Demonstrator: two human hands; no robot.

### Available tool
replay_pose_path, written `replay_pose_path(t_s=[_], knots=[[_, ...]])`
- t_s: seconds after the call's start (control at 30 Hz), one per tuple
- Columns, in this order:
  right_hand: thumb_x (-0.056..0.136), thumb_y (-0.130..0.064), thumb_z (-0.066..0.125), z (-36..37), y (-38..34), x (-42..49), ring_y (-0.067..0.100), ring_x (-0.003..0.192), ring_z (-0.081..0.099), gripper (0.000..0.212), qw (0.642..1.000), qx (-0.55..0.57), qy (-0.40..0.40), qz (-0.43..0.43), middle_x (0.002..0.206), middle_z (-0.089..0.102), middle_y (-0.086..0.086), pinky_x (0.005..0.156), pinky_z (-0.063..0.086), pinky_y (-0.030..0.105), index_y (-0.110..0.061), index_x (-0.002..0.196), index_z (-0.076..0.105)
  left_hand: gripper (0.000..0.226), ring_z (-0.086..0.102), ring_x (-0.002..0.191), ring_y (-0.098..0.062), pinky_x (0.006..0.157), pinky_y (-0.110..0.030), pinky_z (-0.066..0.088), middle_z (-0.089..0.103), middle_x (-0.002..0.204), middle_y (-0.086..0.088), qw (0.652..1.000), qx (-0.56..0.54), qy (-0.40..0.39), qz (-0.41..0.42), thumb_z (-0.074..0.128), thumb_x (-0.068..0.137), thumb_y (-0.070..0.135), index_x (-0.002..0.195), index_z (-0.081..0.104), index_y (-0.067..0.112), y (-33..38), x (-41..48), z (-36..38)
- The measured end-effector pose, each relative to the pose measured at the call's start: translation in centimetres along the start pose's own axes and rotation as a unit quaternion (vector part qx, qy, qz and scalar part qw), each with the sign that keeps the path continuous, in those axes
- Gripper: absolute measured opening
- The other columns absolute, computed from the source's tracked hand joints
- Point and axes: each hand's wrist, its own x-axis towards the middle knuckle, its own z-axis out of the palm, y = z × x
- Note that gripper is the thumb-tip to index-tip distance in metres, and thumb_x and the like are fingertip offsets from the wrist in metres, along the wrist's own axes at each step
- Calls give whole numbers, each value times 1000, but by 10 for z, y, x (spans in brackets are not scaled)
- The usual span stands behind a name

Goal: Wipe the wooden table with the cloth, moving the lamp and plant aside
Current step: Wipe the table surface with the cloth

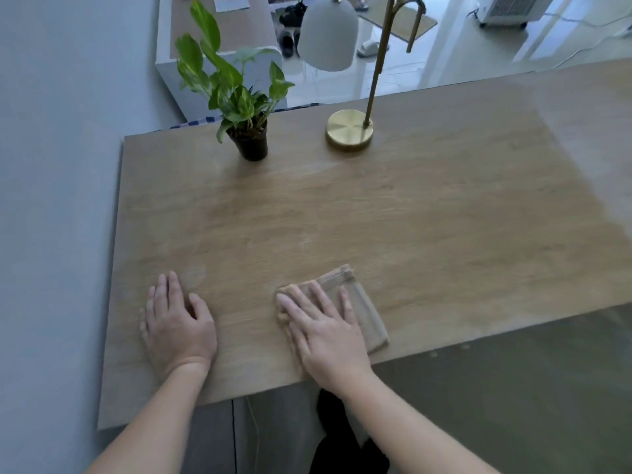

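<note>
Step in hand: we judged this to be the wiping itself, along the near strip of the wooden table (pixel 410 217), with the lamp and plant not yet moved aside.
Right hand: our right hand (pixel 325 333) lay flat on the cloth (pixel 366 316), its fingers (pixel 297 306) straight and spread. It pressed the cloth down and gripped nothing.
Left hand: our left hand (pixel 178 326) rested palm-down on bare wood near the front left corner. Its fingers (pixel 167 289) were straight and close together, the thumb was out to the side, and it held nothing.
Cloth: a tan folded pad lay close to the front edge, well apart from the left hand. Its far and right parts showed beyond the right hand.
Lamp: the brass lamp (pixel 349 130) stood upright on its round base toward the far edge, well apart from the cloth.
Plant: the plant (pixel 236 94), in a dark pot (pixel 249 143), stood upright to the left of the lamp base, apart from it.
Progress: we could not tell from the wood which parts had been wiped. We reckoned the far strip was still to do.
Next move: we judged that the flat right hand should slide the cloth across and away under steady pressure. Once the cloth neared the far strip, the free left hand would need to lift the pot or lamp clear.
Risk: we thought the tall lamp might tip if it were pushed by the stem instead of the base.
</note>
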Motion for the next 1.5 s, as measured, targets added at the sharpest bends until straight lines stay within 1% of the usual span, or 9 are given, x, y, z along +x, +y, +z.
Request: replay_pose_path(t_s=[0.13,0.37,0.5,0.63,0.73,1.0,1.17,1.4,1.5], knots=[[113,-49,25,3,38,-44,11,162,10,53,998,-39,48,-7,172,15,-26,129,4,55,-48,166,20,57,35,157,-31,128,-56,25,42,169,-8,1000,-3,1,-5,48,106,28,161,47,13,2,-2,-1],[104,-56,12,-77,224,-82,10,162,10,63,949,-14,115,294,171,7,-28,129,6,58,-48,165,21,66,37,155,-33,125,-59,29,44,168,-10,1000,-19,9,2,38,99,37,158,50,11,0,-4,2],[103,-53,11,-68,198,-63,17,163,9,66,902,15,167,398,175,6,-19,127,2,64,-42,168,16,68,37,155,-34,125,-58,28,43,168,-12,1000,-16,12,7,36,98,39,158,49,11,-2,-4,3],[111,-50,19,-10,98,-64,14,163,4,57,968,-37,127,215,174,6,-21,129,3,61,-43,168,15,69,38,154,-36,125,-57,28,43,167,-13,1000,-21,12,5,36,96,38,157,51,9,-1,-5,5],[114,-48,23,-5,97,-77,10,163,7,52,986,-41,110,118,173,15,-24,130,9,57,-46,166,22,69,39,154,-36,125,-58,28,44,167,-13,1000,-20,14,6,36,96,39,157,51,9,-2,-6,5],[104,-56,16,-96,283,-98,17,160,21,63,934,4,155,321,173,21,-19,128,6,58,-45,164,30,71,35,156,-34,125,-58,26,41,169,-10,1000,-18,5,4,34,97,42,159,49,11,-1,-6,6],[103,-56,13,-93,265,-80,17,163,8,66,883,39,193,426,175,12,-18,128,-2,63,-41,167,21,69,39,153,-37,124,-57,28,44,166,-14,1000,-23,13,5,36,96,39,157,52,9,-1,-7,8],[111,-52,19,-38,182,-100,7,162,2,54,983,-38,97,152,173,7,-26,128,3,52,-52,165,15,70,38,154,-35,125,-55,28,44,167,-13,1000,-23,14,2,36,96,40,157,52,10,-2,-7,8],[107,-58,12,-68,246,-107,11,162,14,55,978,-32,99,180,172,13,-26,127,9,56,-56,162,18,70,36,155,-33,125,-58,29,42,168,-10,1000,-18,5,0,35,97,41,159,50,12,3,-8,5]])
